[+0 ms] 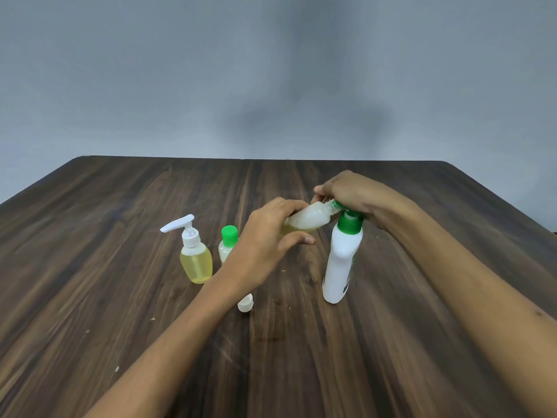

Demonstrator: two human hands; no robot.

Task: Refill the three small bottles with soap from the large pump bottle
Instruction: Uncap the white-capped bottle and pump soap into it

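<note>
My left hand (265,236) grips a small clear bottle (307,218), tilted on its side with its open neck against the green pump head of the large white bottle (342,263). That large bottle stands upright on the table, and my right hand (352,196) covers its pump top with curled fingers. A small white cap (245,303) lies on the table below my left wrist. To the left stand a small pump bottle of yellow soap (196,260) and a small green-capped bottle (228,241), partly hidden by my left hand.
Everything sits on a dark wooden table (120,297) whose far edge meets a plain grey wall (271,70). A few pale crumbs dot the wood at the front left.
</note>
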